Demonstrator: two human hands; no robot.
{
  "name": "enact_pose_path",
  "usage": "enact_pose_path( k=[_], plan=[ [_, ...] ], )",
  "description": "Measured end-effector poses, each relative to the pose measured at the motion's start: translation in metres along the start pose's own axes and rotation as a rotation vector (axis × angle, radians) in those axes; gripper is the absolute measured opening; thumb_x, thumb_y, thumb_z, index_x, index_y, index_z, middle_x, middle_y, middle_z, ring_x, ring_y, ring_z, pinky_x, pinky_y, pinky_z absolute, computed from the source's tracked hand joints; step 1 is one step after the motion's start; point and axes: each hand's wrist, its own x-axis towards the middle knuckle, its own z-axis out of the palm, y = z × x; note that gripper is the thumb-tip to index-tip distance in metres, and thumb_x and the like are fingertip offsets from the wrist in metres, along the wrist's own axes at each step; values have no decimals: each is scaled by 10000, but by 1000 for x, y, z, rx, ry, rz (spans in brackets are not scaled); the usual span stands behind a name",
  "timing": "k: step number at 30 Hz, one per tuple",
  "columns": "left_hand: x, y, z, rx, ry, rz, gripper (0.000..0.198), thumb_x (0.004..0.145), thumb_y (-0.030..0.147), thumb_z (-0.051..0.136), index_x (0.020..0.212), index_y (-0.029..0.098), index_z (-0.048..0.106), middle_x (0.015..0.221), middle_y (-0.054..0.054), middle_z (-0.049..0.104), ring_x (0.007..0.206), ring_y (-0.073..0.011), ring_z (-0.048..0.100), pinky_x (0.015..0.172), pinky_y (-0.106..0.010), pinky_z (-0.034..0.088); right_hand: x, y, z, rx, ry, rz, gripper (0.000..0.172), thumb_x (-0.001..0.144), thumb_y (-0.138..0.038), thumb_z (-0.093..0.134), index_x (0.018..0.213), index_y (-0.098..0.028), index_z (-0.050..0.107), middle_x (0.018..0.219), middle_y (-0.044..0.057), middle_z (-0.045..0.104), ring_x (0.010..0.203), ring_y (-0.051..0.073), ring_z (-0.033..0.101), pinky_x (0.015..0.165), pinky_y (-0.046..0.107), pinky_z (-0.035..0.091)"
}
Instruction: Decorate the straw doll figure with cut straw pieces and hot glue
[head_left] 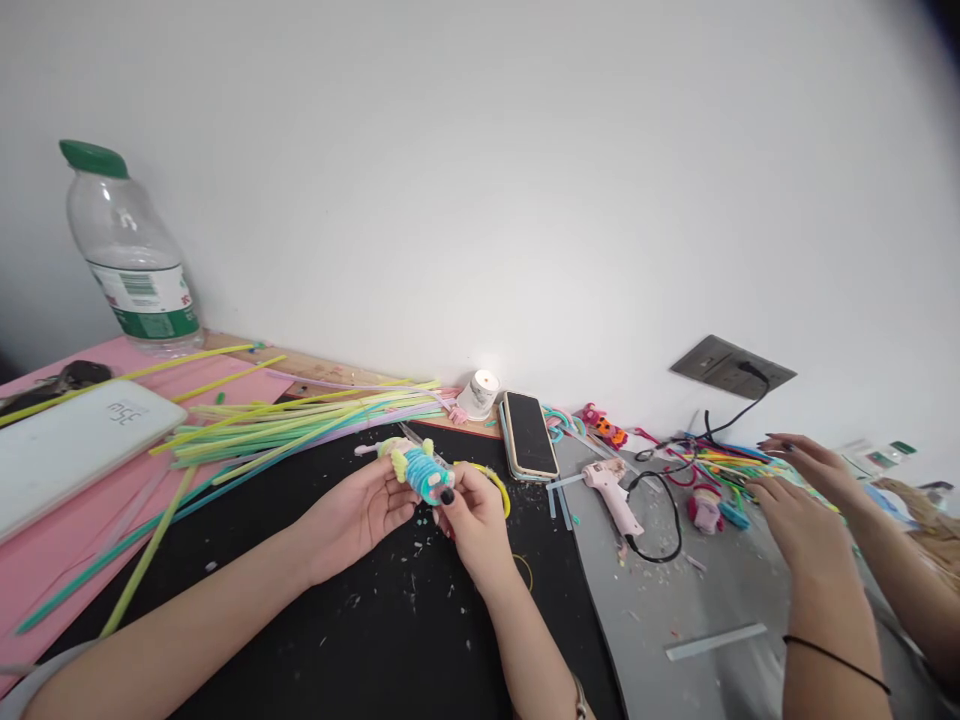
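our two forearms come in low over the black mat (375, 640), the biggest thing in front of us, speckled with tiny scraps. left of it we've got the pink sheet (52, 560), right of it the grey board (675, 620), where a co-worker's hands (802, 520) hover among bright straw bits, fingers loosely apart. back left, the clear bottle (131, 255) with its green cap stands upright by the wall. below it the white device (67, 445) lies flat on the pink sheet. the long straws (300, 415) fan out from mid-table toward the left, yellow, green and purple. the phone (529, 435) lies face up between mat and board, and the pink glue gun (611, 490) sits just right of it on the board, black cord looping beside it. the small candle (480, 393) is lit, just beside the phone's far end. and now the smallest: the little figure (420, 470), blue wound body with green and pink bits, is held above the mat's far part, between our hands. our left hand (360, 510) cups it from below, fingers curled round it; our right hand (469, 515) pinches its near end between thumb and fingertips.
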Motion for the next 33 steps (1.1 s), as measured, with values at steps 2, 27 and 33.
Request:
enact_pose_path(
  k=[2,27,33],
  plan=[
    [0,1,0,-14,8,-2,196,883,220,494,827,147,666,709,-33,621,593,-94,610,566,-184,541,1,0,0,58,-5,51,304,755,-448,631,701,-191,478,543,-57,452,430,63,353,409,192,271],
    [3,1,-4,-44,30,-81,141,861,182,533,837,142,665,736,-45,669,586,-99,646,561,-164,555,3,-4,-7,-33,2,47,195,715,-291,673,644,-179,531,530,-48,526,432,69,390,438,207,302],
    [3,-1,-4,-52,37,-42,135,862,183,531,870,170,666,832,-50,681,678,-110,660,606,-170,563,5,-2,-4,43,113,-28,355,612,-193,751,857,-217,496,687,-51,530,586,96,489,527,200,389]
  ],
)
